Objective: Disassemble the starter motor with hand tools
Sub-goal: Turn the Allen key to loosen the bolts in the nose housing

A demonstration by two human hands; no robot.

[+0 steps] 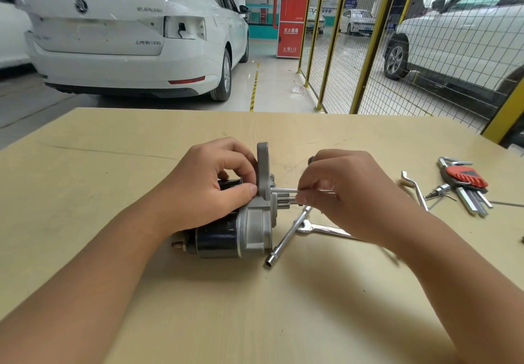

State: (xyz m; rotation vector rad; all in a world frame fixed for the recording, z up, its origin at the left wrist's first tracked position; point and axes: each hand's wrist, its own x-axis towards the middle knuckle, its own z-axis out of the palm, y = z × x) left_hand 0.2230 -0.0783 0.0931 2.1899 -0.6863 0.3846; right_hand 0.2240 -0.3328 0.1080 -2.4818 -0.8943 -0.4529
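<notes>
Left hand [215,182] grips the starter motor [235,227] lying mid-table [85,165]; if that hold slackens, the round body can roll. Right hand [343,193] pinches a thin rod [283,191] at the nose end; it could slip or drop among the wrenches [317,227].

Left hand [211,186] gripping starter motor [235,230] on table [255,321], right hand [344,193] pinching thin rod [285,190]

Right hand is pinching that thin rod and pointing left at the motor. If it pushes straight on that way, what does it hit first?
Most likely the starter motor's grey mounting flange. The right hand pinches the thin rod, whose tip already sits at the flange face, just above the pinion gear. Depth is hard to judge from one view.
</notes>
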